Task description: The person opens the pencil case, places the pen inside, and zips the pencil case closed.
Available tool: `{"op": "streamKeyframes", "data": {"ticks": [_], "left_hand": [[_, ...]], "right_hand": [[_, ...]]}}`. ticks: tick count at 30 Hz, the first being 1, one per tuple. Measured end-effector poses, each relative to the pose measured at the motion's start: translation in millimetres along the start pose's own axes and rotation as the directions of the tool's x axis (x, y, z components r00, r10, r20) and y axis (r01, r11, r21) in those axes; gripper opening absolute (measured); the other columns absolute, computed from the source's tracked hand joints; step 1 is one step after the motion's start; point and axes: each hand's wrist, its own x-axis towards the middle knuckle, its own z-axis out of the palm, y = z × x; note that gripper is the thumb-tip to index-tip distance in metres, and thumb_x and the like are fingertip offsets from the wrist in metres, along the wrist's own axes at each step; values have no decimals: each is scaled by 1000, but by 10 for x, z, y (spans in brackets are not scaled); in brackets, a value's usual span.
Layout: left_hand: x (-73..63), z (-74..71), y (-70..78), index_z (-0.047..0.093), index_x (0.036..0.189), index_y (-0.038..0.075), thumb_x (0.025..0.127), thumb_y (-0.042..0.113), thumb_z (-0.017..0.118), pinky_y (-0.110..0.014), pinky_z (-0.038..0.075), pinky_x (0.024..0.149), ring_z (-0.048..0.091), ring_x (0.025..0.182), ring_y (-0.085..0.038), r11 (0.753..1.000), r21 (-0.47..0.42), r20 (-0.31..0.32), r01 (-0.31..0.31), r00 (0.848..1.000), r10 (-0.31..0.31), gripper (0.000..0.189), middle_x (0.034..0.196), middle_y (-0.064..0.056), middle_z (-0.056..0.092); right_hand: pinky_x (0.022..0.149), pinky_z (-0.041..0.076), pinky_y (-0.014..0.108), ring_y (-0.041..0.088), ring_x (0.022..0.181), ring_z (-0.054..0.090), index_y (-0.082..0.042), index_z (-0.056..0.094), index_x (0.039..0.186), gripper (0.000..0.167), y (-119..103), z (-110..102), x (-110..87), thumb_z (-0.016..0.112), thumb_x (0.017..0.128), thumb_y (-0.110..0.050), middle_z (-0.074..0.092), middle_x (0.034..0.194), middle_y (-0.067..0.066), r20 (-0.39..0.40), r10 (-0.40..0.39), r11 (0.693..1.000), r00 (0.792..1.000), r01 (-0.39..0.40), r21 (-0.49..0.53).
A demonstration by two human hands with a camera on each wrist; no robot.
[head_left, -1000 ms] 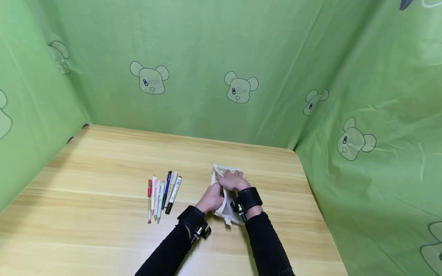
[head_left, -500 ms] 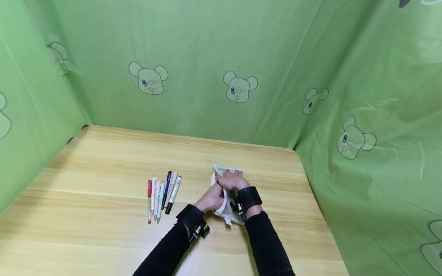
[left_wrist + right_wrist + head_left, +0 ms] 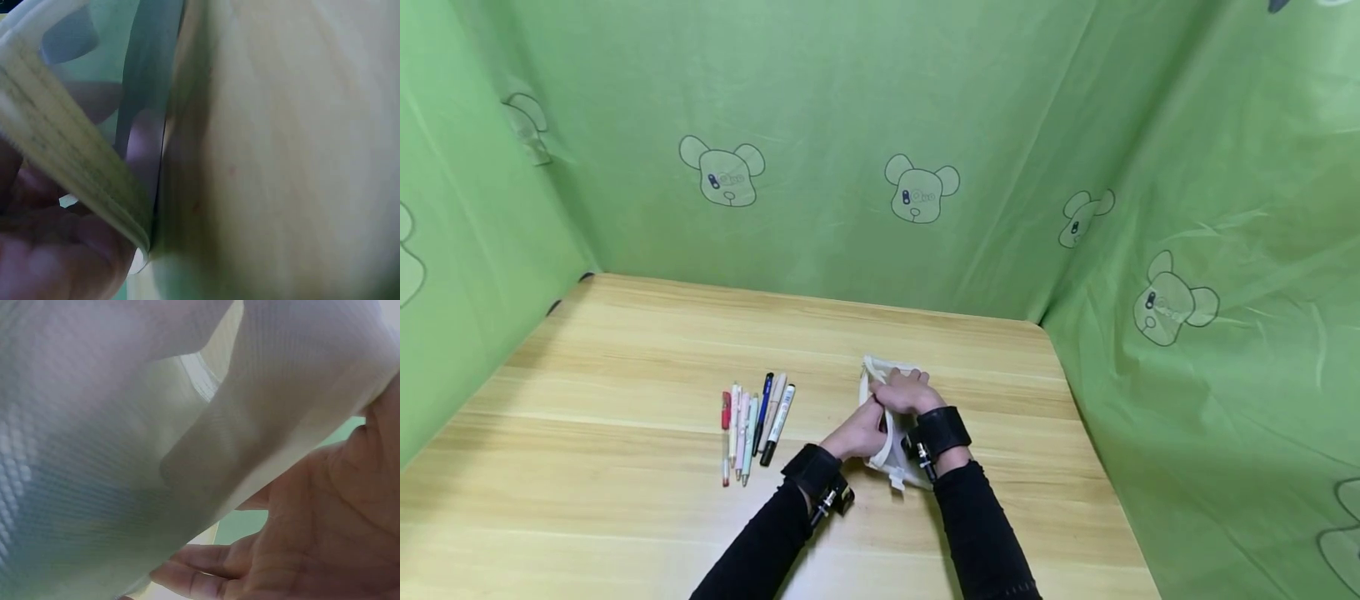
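A pale, see-through zip pouch point(image 3: 891, 458) lies on the wooden table with its white-edged opening facing left. My left hand point(image 3: 856, 432) reaches into that opening. Through the sheer wall point(image 3: 140, 100) in the left wrist view, its fingertips show behind the zip band point(image 3: 75, 144); what they may hold is hidden. Over the pouch's upper part, my right hand point(image 3: 906, 392) grips its edge. Seen from the right wrist, the palm point(image 3: 312, 519) is turned toward the camera, with the thumb side passing behind the pouch wall point(image 3: 206, 437). Both hands meet at the opening.
Left of the pouch, several pens lie side by side, among them a red-capped pen point(image 3: 726, 417), a blue pen point(image 3: 764, 400), a mint pen point(image 3: 750, 437) and a white-and-black marker point(image 3: 778, 423). Green curtains point(image 3: 820, 233) with bear prints rise behind and beside the table point(image 3: 625, 500).
Almost nothing moves. My left wrist shifts very slightly to the left, while the right hand, the pouch and the pens stay in place.
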Motion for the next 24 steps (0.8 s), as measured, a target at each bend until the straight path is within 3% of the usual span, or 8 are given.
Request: {"op": "streamKeyframes", "data": {"ticks": [6, 17, 24], "left_hand": [[-20, -33, 29, 38, 152, -3, 82, 2, 70, -46, 42, 116, 51, 135, -33, 999, 44, 50, 10, 999, -12, 77, 153, -23, 48], [-29, -26, 55, 50, 140, -8, 83, 0, 64, -27, 45, 99, 56, 116, -27, 996, 83, 64, -20, 998, 15, 59, 135, -24, 61], [-18, -5, 87, 48, 140, -12, 90, -2, 54, -45, 43, 112, 54, 127, -33, 988, 153, 85, -15, 996, 2, 52, 143, -28, 55]], "right_hand": [[105, 42, 60, 49, 132, 32, 9, 36, 151, 76, 7, -1, -10, 42, 99, -46, 37, 145, 40, -3, -4, 1000, 1000, 4, -6], [112, 39, 61, 51, 142, 27, 5, 30, 155, 79, -13, 17, -12, 41, 97, -47, 26, 157, 40, -16, 10, 1000, 1000, -10, -21], [115, 35, 62, 53, 146, 23, 5, 29, 156, 78, -21, 15, -16, 41, 98, -46, 27, 158, 38, -10, 9, 1000, 1000, -9, -14]]}}
